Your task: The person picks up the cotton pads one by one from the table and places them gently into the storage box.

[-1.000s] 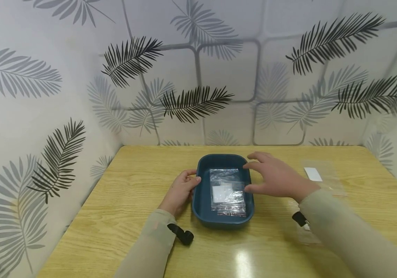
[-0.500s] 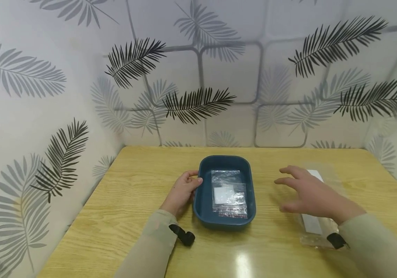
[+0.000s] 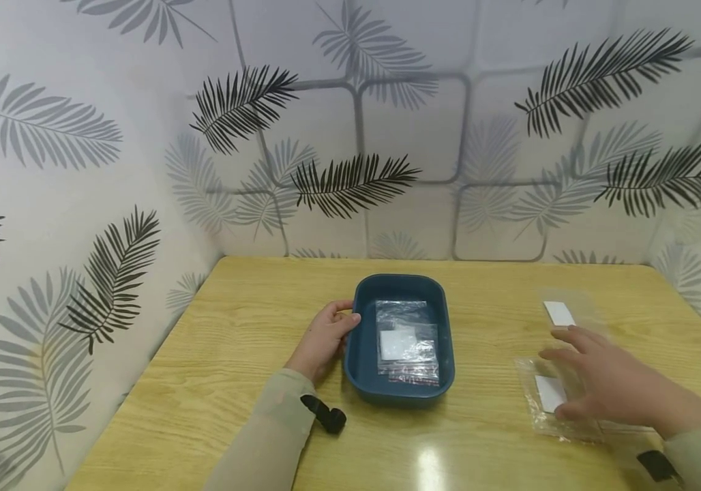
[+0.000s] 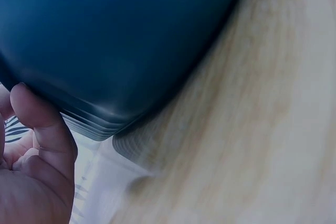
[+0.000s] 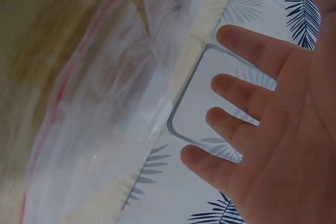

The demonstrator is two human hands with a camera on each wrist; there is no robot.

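Note:
My left hand (image 3: 322,341) holds the left wall of a dark blue rectangular bin (image 3: 359,361), thumb at the rim and the other fingers along the outside. In the left wrist view that thumb (image 4: 39,111) lies against the blue wall. Several clear zip bags (image 3: 408,344) overlap inside the bin, with a white piece showing among them. Over on the right, my right hand (image 3: 620,382) hovers with spread fingers above a clear zip bag (image 3: 534,419) holding a white card (image 3: 549,393). The right wrist view shows red-striped bags (image 5: 105,108) beside the outstretched fingers, nothing held.
Another clear bag with a white card (image 3: 559,314) lies farther back on the right of the wooden table (image 3: 252,293). A wall with a leaf pattern (image 3: 406,129) rises behind the table and on its left side.
My right hand has moved from the bin's right edge out to the right, over the bags on the table. The left hand stays at the bin.

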